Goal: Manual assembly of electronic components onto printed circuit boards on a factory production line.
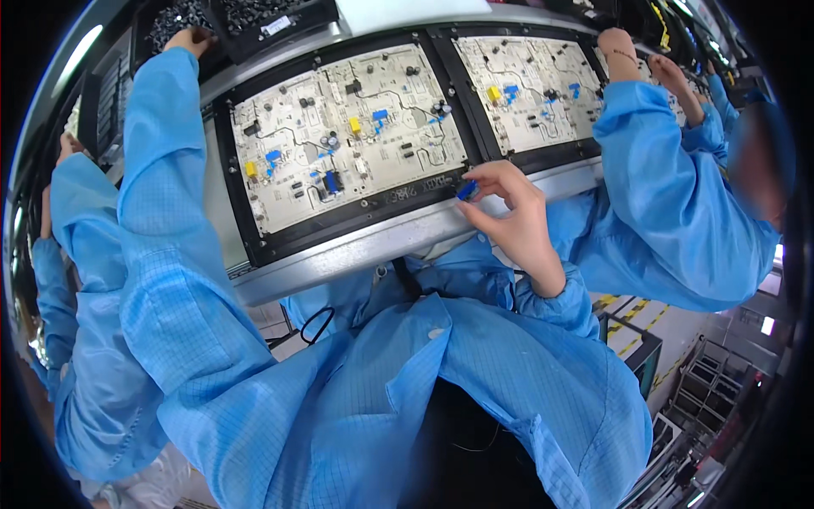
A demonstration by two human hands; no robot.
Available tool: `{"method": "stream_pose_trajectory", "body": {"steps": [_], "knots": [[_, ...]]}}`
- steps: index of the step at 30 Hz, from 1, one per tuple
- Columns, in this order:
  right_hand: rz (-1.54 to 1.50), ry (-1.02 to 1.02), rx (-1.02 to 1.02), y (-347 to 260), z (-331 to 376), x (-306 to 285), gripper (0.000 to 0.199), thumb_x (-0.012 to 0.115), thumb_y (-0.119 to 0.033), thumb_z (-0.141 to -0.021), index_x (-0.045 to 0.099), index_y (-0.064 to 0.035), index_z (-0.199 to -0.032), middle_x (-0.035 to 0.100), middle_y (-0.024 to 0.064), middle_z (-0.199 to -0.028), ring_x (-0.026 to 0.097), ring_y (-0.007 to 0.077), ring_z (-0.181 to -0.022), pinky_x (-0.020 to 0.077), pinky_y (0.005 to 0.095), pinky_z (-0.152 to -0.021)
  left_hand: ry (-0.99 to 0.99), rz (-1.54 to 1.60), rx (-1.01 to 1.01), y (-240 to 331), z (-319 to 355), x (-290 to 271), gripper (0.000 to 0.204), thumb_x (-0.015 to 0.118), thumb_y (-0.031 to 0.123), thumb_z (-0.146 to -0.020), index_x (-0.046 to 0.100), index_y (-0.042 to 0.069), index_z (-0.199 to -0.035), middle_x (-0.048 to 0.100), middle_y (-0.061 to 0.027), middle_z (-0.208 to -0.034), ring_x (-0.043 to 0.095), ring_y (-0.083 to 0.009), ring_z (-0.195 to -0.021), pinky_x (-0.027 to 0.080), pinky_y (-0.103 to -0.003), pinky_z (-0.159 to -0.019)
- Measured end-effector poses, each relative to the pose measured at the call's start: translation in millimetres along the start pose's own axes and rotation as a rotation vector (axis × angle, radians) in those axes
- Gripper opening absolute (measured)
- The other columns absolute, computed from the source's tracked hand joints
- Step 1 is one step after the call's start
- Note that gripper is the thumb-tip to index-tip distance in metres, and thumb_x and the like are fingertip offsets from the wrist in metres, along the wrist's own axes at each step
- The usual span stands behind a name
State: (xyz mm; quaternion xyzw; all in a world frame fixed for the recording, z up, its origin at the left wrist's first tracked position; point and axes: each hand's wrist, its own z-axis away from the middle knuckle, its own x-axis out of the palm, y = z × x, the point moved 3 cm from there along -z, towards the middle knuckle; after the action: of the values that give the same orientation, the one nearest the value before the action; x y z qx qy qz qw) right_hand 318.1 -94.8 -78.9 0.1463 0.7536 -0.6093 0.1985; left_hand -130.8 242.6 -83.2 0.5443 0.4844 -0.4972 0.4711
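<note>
My right hand (513,216) is closed in a pinch on a small blue block-shaped electronic component (467,190), just over the near edge of the black frame. My left arm stretches far forward to a black parts bin (254,53) heaped with small black components (175,24). At that bin my left hand (191,41) has its fingers bent together, and their tips are partly hidden. Between my hands lies a pale circuit board (297,102) in a black carrier frame (309,240). It carries yellow blocks (354,127), blue parts and black cylinders.
A second framed circuit board (530,93) sits to the right, where a co-worker's arm (653,161) reaches over the line. Another co-worker's sleeve (89,220) is close on my left. A metal rail (365,254) runs along the near edge.
</note>
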Motion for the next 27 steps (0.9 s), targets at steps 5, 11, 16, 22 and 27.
{"method": "stream_pose_trajectory", "body": {"steps": [5, 11, 16, 22, 27], "knots": [[-0.190, -0.080, 0.004, -5, -9, -4, 0.036, 0.063, 0.010, -0.072, 0.056, 0.0020, -0.106, 0.055, 0.0076, -0.102, 0.056, 0.0135, -0.093, 0.0463, 0.0255, -0.083, 0.146, -0.120, -0.010, 15, 4, -14, 0.028, 0.064, 0.038, -0.079, 0.068, 0.017, -0.098, 0.067, -0.0099, -0.095, 0.063, -0.0285, -0.091, 0.047, -0.037, -0.085], [-0.473, -0.139, 0.004, -6, -15, 0, 0.038, 0.060, 0.012, -0.071, 0.055, 0.0006, -0.107, 0.051, 0.0082, -0.109, 0.051, 0.0149, -0.103, 0.0423, 0.0265, -0.089, 0.015, -0.308, -0.214, 36, 5, -33, 0.035, 0.063, 0.034, -0.079, 0.064, 0.013, -0.108, 0.064, -0.0129, -0.104, 0.060, -0.0300, -0.098, 0.046, -0.038, -0.088], [-0.296, -0.169, -0.020, -7, -22, 0, 0.038, 0.061, 0.012, -0.070, 0.055, 0.0009, -0.106, 0.051, 0.0077, -0.108, 0.052, 0.0145, -0.100, 0.0433, 0.0262, -0.085, 0.100, -0.337, -0.222, 28, 6, -33, 0.033, 0.064, 0.033, -0.078, 0.066, 0.013, -0.105, 0.065, -0.0130, -0.102, 0.061, -0.0302, -0.096, 0.046, -0.038, -0.087], [-0.248, -0.155, 0.004, -7, -24, 2, 0.037, 0.067, 0.009, -0.070, 0.055, 0.0011, -0.104, 0.054, 0.0074, -0.105, 0.056, 0.0156, -0.095, 0.0456, 0.0269, -0.083, 0.094, -0.160, -0.104, 16, 4, -25, 0.023, 0.063, 0.033, -0.079, 0.070, 0.019, -0.096, 0.066, -0.0116, -0.097, 0.062, -0.0307, -0.092, 0.048, -0.037, -0.085], [-0.405, -0.123, 0.009, -9, -26, 2, 0.039, 0.069, 0.011, -0.068, 0.055, 0.0014, -0.103, 0.056, 0.0112, -0.108, 0.056, 0.0193, -0.105, 0.0475, 0.0299, -0.088, 0.068, -0.220, -0.094, 14, 8, -23, 0.022, 0.061, 0.032, -0.082, 0.070, 0.021, -0.099, 0.066, -0.0106, -0.099, 0.063, -0.0301, -0.093, 0.048, -0.036, -0.085]]}}
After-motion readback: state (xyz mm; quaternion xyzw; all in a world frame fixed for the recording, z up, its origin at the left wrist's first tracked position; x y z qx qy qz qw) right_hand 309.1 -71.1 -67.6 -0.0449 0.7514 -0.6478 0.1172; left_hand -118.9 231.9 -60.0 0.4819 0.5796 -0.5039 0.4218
